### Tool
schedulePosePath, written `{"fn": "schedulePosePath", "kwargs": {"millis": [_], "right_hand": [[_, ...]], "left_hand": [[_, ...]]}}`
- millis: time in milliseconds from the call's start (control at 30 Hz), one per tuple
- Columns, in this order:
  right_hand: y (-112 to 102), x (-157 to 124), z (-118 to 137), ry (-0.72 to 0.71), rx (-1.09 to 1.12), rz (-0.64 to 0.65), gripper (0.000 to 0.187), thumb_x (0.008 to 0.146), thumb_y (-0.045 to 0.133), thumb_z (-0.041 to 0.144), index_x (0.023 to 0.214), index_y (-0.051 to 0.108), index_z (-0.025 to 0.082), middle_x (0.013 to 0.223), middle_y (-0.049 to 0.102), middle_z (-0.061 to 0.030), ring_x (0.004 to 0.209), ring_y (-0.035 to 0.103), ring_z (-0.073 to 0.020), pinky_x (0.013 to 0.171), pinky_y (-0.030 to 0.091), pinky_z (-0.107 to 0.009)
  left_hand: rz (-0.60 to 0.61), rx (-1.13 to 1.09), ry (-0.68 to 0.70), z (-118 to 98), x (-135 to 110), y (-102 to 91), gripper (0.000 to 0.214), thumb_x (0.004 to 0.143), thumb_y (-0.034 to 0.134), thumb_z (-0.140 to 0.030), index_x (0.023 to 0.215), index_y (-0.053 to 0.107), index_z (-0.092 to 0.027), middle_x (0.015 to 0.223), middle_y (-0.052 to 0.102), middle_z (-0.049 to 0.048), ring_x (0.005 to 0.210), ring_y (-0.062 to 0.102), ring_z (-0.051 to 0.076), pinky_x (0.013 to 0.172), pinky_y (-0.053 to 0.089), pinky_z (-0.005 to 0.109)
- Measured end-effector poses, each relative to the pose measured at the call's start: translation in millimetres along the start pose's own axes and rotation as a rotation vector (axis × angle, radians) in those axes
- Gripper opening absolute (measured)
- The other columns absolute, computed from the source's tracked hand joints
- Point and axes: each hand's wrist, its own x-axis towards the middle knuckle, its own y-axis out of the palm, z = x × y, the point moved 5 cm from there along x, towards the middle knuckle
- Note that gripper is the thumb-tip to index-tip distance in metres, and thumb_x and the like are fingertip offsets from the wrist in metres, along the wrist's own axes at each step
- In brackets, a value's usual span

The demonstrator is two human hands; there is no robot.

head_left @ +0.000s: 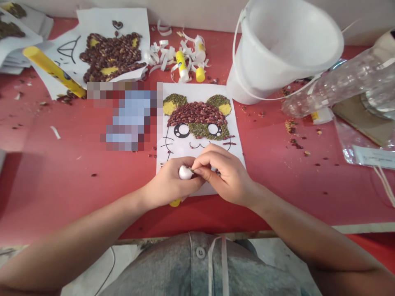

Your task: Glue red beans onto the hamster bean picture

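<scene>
My left hand (pixel 173 181) is wrapped around a glue stick, whose white end (pixel 185 173) pokes up between thumb and forefinger. A bit of yellow shows below that hand. My right hand (pixel 226 174) is closed in a pinch right at the white end; a small dark speck shows at its fingertips, too small to name. Both hands are over the lower part of a paper sheet (pixel 177 150) with a cartoon animal face. Red beans (pixel 197 113) cover its forehead, and green beans (pixel 197 130) fill the ears and the area around the eyes. The mouth and whiskers are bare line drawing.
A white bucket (pixel 259 61) stands at the back right, beside clear plastic bottles (pixel 336 82). Glue sticks (pixel 181 63) lie among paper scraps behind the sheet. Another bean picture (pixel 112 55), a large yellow tube (pixel 54 70) and a blurred patch (pixel 131 117) are left.
</scene>
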Motion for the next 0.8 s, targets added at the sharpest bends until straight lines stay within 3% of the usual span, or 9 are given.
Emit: {"fn": "schedulePosePath", "kwargs": {"millis": [467, 667, 800], "right_hand": [[2, -6, 5, -0.097, -0.015, -0.09, 0.011, 0.09, 0.048, 0.013, 0.085, 0.053, 0.022, 0.075, 0.055, -0.0004, 0.067, 0.052, -0.0115, 0.059, 0.044, -0.026], [-2, -2, 2, 0.017, 0.063, -0.104, 0.01, 0.088, 0.051, 0.015, 0.081, 0.053, 0.021, 0.074, 0.054, 0.0005, 0.069, 0.052, -0.0113, 0.059, 0.043, -0.026], [-23, 1, -10, 0.077, -0.008, -0.139, 0.01, 0.087, 0.05, 0.015, 0.079, 0.053, 0.021, 0.075, 0.054, 0.0, 0.068, 0.051, -0.0117, 0.061, 0.043, -0.027]], "left_hand": [[0.089, -0.284, -0.056, 10, 1, 7.8, 0.013, 0.057, 0.055, -0.01, 0.067, 0.05, -0.018, 0.039, 0.043, -0.011, 0.03, 0.038, 0.004, 0.03, 0.031, 0.014], [0.088, -0.321, -0.056, 8, 1, 7.9, 0.015, 0.061, 0.064, -0.017, 0.066, 0.05, -0.018, 0.042, 0.044, -0.01, 0.031, 0.038, 0.004, 0.03, 0.03, 0.015], [0.12, -0.319, -0.044, 10, 0, 4.7, 0.015, 0.068, 0.066, -0.022, 0.065, 0.051, -0.017, 0.04, 0.045, -0.0089, 0.031, 0.038, 0.004, 0.032, 0.031, 0.015]]}}
